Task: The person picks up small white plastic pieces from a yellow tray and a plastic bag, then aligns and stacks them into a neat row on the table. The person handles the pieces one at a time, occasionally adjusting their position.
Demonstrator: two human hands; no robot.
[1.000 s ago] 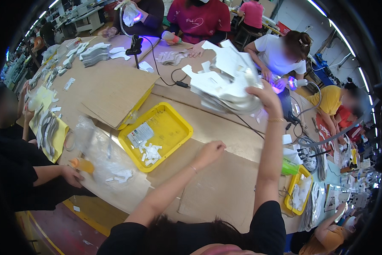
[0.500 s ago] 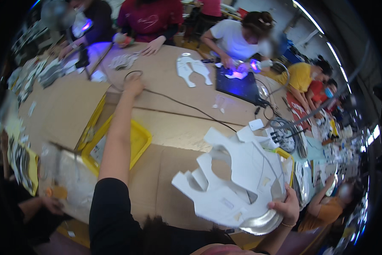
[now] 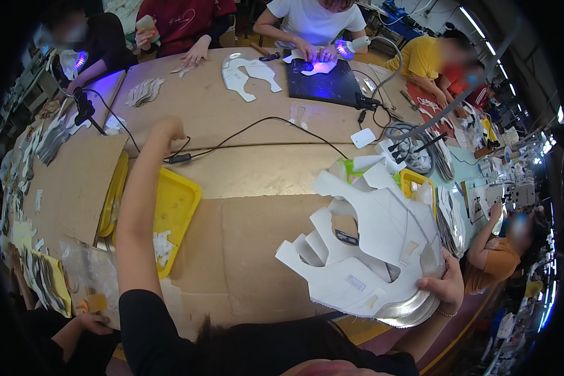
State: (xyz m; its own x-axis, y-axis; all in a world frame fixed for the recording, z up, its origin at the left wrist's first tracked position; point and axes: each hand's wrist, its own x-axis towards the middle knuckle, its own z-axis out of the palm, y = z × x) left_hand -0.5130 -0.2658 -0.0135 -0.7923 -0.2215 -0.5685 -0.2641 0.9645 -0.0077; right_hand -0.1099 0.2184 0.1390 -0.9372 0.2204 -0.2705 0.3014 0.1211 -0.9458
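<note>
At the right front, my right hand [image 3: 443, 286] grips the lower edge of a stack of white shoe upper pieces [image 3: 382, 250]. Its thumb lies on top, and the pieces fan apart with cut-out openings and a shiny silver edge. My left arm reaches forward over the table, and my left hand [image 3: 168, 130] has its fingers curled down at a black cable [image 3: 263, 119]. The cable's inline switch [image 3: 179, 158] lies just below that hand. Those fingertips are partly hidden behind the back of the hand.
A yellow tray [image 3: 191, 197] with small white pieces sits under my left forearm, beside a cardboard sheet [image 3: 75, 188]. Across the table, a person handles white pieces on a black board [image 3: 322, 88] under a violet lamp [image 3: 344, 49]. A white upper piece [image 3: 238, 78] lies nearby.
My left hand has come back nearer to me, and the black cable has shifted nearer with it. The right hand keeps its hold on the stack. The whole view has tilted down slightly.
</note>
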